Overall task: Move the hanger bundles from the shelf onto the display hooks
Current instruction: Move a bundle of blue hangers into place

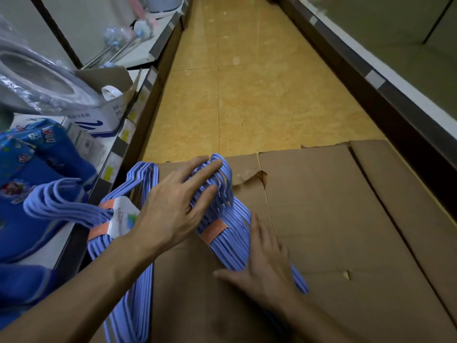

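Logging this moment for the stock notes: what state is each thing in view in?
Hanger bundle: banded, lying flat on cardboard under both hands.
Second hanger bundle: banded, beside the shelf.
Left hand: open, fingers on the hooks.
Right hand: open, pressing the bundle.
Flattened cardboard: torn.

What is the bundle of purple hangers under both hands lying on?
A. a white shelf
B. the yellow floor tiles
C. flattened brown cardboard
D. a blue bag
C: the hanger bundle lies on flattened brown cardboard, with the left hand on its hook end and the right hand on its lower end.
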